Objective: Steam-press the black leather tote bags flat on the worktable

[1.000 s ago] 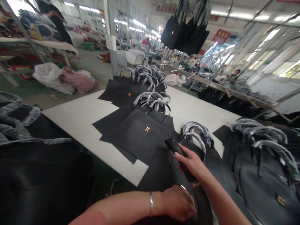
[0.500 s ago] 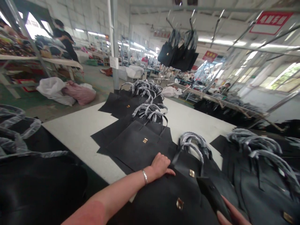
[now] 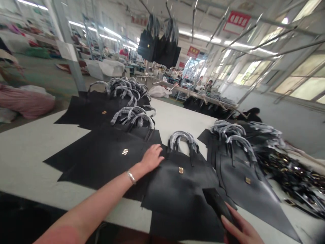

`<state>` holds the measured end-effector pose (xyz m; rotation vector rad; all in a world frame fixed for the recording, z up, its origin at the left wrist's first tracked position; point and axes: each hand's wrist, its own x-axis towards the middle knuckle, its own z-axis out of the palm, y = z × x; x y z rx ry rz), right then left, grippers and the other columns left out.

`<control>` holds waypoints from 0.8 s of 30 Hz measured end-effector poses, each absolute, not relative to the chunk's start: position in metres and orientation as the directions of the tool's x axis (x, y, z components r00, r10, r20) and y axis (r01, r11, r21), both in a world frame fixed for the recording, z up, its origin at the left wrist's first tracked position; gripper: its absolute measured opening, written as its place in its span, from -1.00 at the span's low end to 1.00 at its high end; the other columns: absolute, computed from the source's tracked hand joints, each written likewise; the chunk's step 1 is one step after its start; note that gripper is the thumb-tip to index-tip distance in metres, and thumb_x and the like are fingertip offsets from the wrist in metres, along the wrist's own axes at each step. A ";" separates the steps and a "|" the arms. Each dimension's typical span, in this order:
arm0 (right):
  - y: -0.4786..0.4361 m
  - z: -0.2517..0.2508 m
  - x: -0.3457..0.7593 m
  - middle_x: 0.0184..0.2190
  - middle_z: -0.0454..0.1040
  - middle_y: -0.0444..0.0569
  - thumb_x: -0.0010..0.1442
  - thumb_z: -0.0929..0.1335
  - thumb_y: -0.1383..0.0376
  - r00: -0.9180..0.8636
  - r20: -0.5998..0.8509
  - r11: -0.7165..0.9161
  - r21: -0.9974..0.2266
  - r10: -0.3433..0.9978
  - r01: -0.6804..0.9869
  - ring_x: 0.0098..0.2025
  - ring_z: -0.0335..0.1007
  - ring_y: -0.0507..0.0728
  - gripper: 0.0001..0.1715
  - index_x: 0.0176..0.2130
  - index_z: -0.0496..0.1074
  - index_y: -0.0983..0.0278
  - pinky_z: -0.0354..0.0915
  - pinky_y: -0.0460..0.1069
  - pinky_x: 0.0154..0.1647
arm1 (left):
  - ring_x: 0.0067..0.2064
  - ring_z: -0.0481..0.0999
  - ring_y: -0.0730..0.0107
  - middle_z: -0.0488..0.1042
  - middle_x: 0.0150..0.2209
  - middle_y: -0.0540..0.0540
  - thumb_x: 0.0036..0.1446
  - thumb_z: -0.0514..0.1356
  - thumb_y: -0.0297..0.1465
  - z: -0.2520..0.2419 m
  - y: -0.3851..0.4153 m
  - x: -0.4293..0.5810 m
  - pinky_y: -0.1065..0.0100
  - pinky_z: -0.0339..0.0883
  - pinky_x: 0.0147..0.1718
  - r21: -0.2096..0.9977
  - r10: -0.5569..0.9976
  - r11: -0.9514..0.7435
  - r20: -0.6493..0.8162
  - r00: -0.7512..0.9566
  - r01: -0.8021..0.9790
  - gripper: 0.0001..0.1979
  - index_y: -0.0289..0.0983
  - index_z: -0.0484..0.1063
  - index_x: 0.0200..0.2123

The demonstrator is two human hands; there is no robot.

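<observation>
My left hand (image 3: 151, 158) reaches forward, palm down with its fingers stretched out, at the border between two piles of flat black handbags. Left of it lies a handbag (image 3: 109, 159) with a gold clasp (image 3: 125, 151) and wrapped handles. To its right is another black handbag (image 3: 167, 184), also with a gold clasp (image 3: 181, 170); whether the fingertips touch either bag I cannot tell. Low on the right, my right hand (image 3: 241, 225) is closed round a black handheld tool (image 3: 215, 201) with a broad flat end, held over the bags. Its exact kind is unclear.
More black handbags (image 3: 246, 166) are piled on the right of the white table (image 3: 22, 149), and others (image 3: 88, 105) at the back left. Dark straps with metal fittings (image 3: 291, 173) heap at far right. Handbags (image 3: 159, 51) hang overhead. A post (image 3: 68, 44) stands behind the table.
The view has turned right. My left hand has loosened from a bag's edge, its fingers now stretched out. A gold clasp low in front no longer shows. My right hand still holds the black tool.
</observation>
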<state>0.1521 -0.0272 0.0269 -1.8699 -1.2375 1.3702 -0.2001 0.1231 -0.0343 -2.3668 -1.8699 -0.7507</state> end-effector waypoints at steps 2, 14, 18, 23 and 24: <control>-0.027 0.020 0.153 -0.71 0.40 -0.20 -0.03 0.39 -0.15 0.077 -0.457 -0.454 -0.824 0.886 0.338 -0.60 0.37 0.16 0.17 0.31 -0.05 0.39 0.23 -0.02 -0.58 | 0.20 0.18 0.30 0.25 0.19 -0.12 0.12 0.18 -0.14 -0.052 0.128 -0.143 0.35 0.06 0.16 0.284 0.893 -0.394 0.343 0.291 0.874 -0.56 -0.24 0.35 0.01; -0.050 0.001 0.199 -0.73 0.38 -0.20 -0.05 0.41 -0.14 0.194 -0.459 -0.494 -0.843 0.867 0.213 -0.64 0.39 0.16 0.15 0.28 -0.01 0.38 0.30 -0.03 -0.66 | 0.22 0.14 0.00 0.25 0.17 -0.24 0.06 0.01 0.17 -0.081 0.150 -0.078 -0.05 -0.24 0.23 0.339 0.870 -0.493 0.191 0.454 0.801 -0.26 -0.21 0.30 0.14; -0.031 0.006 0.208 -0.67 0.38 -0.22 0.02 0.41 -0.04 0.181 -0.461 -0.490 -0.851 0.869 0.187 -0.64 0.39 0.12 0.00 0.25 0.01 0.33 0.31 -0.05 -0.66 | 0.24 0.12 0.00 0.21 0.21 -0.25 0.07 0.01 0.15 -0.078 0.106 -0.096 -0.03 -0.22 0.23 0.293 0.859 -0.512 0.177 0.480 0.808 -0.26 -0.20 0.26 0.17; -0.014 0.013 0.193 -0.62 0.36 -0.24 0.09 0.35 0.09 0.061 -0.438 -0.442 -0.881 0.897 0.167 -0.68 0.33 0.02 -0.28 0.17 0.15 0.26 0.26 -0.13 -0.71 | 0.24 0.13 -0.16 0.26 0.17 -0.39 0.06 0.03 0.08 -0.077 0.089 -0.081 -0.15 -0.27 0.21 0.206 0.878 -0.477 0.166 0.450 0.855 -0.25 -0.39 0.37 0.10; -0.007 0.012 0.191 -0.63 0.37 -0.24 0.05 0.37 0.13 0.066 -0.439 -0.444 -0.880 0.896 0.168 -0.69 0.32 0.03 -0.33 0.12 0.22 0.26 0.26 -0.11 -0.71 | 0.25 0.11 -0.16 0.23 0.18 -0.39 0.07 0.02 0.05 -0.081 0.095 -0.071 -0.13 -0.26 0.21 0.197 0.878 -0.473 0.191 0.440 0.859 -0.27 -0.41 0.38 0.08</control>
